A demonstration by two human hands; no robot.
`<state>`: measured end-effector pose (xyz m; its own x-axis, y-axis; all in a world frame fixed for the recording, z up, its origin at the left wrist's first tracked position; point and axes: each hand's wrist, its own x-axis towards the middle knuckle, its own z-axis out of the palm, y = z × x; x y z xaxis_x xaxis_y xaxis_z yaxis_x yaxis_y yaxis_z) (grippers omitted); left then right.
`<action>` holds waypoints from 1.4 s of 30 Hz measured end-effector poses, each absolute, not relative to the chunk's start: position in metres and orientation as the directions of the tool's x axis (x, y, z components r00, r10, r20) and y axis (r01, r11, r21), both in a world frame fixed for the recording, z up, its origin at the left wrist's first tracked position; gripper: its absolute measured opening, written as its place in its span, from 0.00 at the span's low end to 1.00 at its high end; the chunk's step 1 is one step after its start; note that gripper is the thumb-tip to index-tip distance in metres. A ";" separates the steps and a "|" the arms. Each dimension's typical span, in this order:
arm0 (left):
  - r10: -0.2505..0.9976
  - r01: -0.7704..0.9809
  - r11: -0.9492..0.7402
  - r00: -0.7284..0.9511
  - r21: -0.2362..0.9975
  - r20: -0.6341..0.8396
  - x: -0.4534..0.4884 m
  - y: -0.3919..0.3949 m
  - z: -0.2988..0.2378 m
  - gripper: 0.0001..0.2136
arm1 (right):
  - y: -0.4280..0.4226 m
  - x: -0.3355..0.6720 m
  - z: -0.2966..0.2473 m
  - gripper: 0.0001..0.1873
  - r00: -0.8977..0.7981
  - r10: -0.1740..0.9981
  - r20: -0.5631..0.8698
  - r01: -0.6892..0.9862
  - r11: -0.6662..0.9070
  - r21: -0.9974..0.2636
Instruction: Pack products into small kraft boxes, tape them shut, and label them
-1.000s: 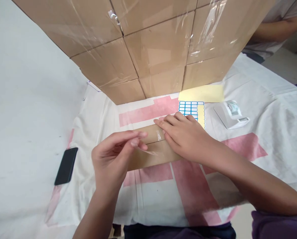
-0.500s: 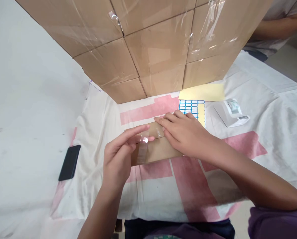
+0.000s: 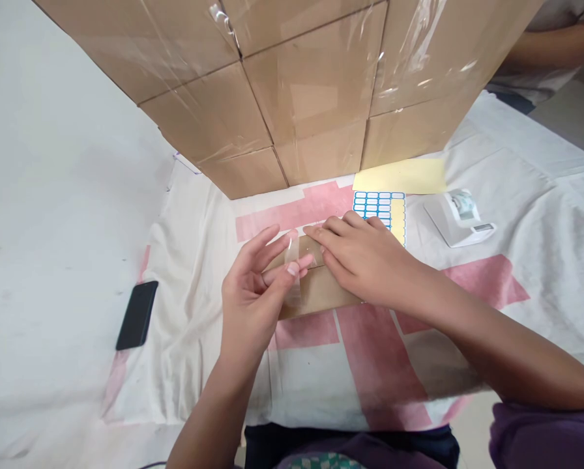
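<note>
A small brown cardboard box lies on the cloth in front of me. My left hand is over the box's left end, thumb and fingers closed on a strip of clear tape that hangs down across the box. My right hand lies over the box's right part, fingers stretched out and pressing on its top near the far edge. Between the hands, a short piece of clear tape shows on the box top by the seam.
Taped cardboard boxes are stacked behind. Beyond my right hand are a blue-edged label sheet, a yellow sheet and a white tape dispenser. A black phone lies left. Another person's arm shows at upper right.
My left hand has moved right with the tape strip and turned, its thumb now bent onto the tape. My right hand stays on the box.
</note>
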<state>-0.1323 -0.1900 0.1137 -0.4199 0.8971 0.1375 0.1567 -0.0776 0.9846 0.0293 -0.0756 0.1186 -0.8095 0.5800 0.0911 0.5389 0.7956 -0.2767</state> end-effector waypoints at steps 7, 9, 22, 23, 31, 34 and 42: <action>0.906 0.192 -0.070 -0.397 0.979 0.143 -0.128 -0.190 0.112 0.26 | -0.075 0.029 0.119 0.26 -0.804 0.588 0.090 0.546 0.790 -0.278; 0.912 0.197 -0.072 -0.384 0.978 0.145 -0.127 -0.191 0.110 0.26 | -0.075 0.029 0.119 0.26 -0.804 0.588 0.089 0.546 0.789 -0.282; 0.951 0.299 -0.080 -0.263 0.951 0.163 -0.113 -0.202 0.108 0.34 | -0.075 0.029 0.121 0.26 -0.807 0.587 0.070 0.547 0.786 -0.290; 0.955 0.297 -0.077 -0.253 0.952 0.156 -0.114 -0.202 0.108 0.34 | -0.075 0.029 0.121 0.26 -0.806 0.588 0.070 0.547 0.785 -0.289; 0.985 0.275 -0.101 -0.106 0.956 0.134 -0.118 -0.203 0.114 0.31 | -0.074 0.030 0.120 0.26 -0.810 0.580 0.088 0.532 0.790 -0.305; 0.988 0.299 -0.126 -0.052 0.946 0.148 -0.120 -0.203 0.113 0.30 | -0.074 0.030 0.120 0.26 -0.809 0.582 0.079 0.535 0.785 -0.312; 0.974 0.409 -0.191 -0.037 0.893 0.225 -0.121 -0.200 0.110 0.29 | -0.074 0.030 0.120 0.24 -0.810 0.582 0.077 0.536 0.786 -0.309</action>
